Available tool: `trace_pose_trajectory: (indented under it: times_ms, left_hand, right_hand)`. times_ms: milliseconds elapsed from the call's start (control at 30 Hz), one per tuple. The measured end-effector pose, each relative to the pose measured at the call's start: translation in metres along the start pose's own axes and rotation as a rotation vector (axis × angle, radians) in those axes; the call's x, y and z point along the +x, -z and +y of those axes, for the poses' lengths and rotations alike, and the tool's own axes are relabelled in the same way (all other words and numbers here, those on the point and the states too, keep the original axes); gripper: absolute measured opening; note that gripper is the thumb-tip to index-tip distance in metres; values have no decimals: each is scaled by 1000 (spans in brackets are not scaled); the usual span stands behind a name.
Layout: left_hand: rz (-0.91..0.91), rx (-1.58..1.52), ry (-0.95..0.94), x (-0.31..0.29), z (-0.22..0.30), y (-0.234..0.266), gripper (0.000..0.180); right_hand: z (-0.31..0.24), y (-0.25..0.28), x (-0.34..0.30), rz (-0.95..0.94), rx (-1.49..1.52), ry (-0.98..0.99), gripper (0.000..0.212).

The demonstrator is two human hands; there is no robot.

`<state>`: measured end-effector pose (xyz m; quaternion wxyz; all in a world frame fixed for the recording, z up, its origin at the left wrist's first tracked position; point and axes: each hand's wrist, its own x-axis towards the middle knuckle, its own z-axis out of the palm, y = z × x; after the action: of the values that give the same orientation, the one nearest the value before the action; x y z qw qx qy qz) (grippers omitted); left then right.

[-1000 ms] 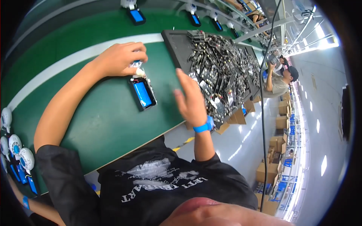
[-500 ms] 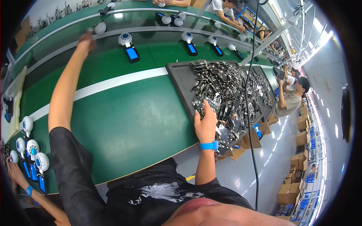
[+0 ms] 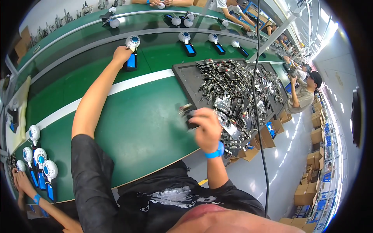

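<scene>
My left hand (image 3: 122, 54) reaches to the far side of the green bench, its fingers closed round the neck of a white round-headed device (image 3: 133, 41) with a blue-faced dark handle. Held over the bench in my right hand (image 3: 208, 126), which wears a blue wrist strap, is a small dark circuit board (image 3: 187, 114), smeared by motion. Just right of that hand lies a black tray (image 3: 186, 83) heaped with loose circuit boards (image 3: 233, 89). More of the same white devices (image 3: 185, 37) lie in a row along the far strip of the bench.
A black cable (image 3: 256, 77) hangs down across the tray. Several finished-looking devices (image 3: 40, 156) lie at the lower left beside a co-worker's hands (image 3: 24, 182). Other people sit across and farther along the line. Cardboard boxes (image 3: 307, 192) stand on the floor at right.
My left hand has moved right, from near the far rail onto a white device. My right hand has lifted a board from the tray and brought it left over the bench.
</scene>
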<state>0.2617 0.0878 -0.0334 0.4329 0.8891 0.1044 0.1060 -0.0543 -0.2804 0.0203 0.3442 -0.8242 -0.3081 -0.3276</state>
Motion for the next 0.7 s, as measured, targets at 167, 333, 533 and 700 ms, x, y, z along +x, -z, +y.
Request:
trace_pose_trajectory:
  times_ms: [167, 333, 533, 700]
  left_hand:
    - [-173, -211, 51, -68, -8, 15, 28]
    - [-44, -68, -448, -135, 10, 15, 27]
    - [-299, -237, -448, -156, -3, 21, 29]
    - [-250, -34, -347, -180, 15, 18, 34]
  right_hand:
    - [2, -34, -31, -331, -7, -97, 41]
    - [-8, -17, -13, -309, -23, -306, 43]
    - [-45, -49, 0, -623, -131, -286, 61]
    - [-26, -56, -4, -474, 64, -439, 53]
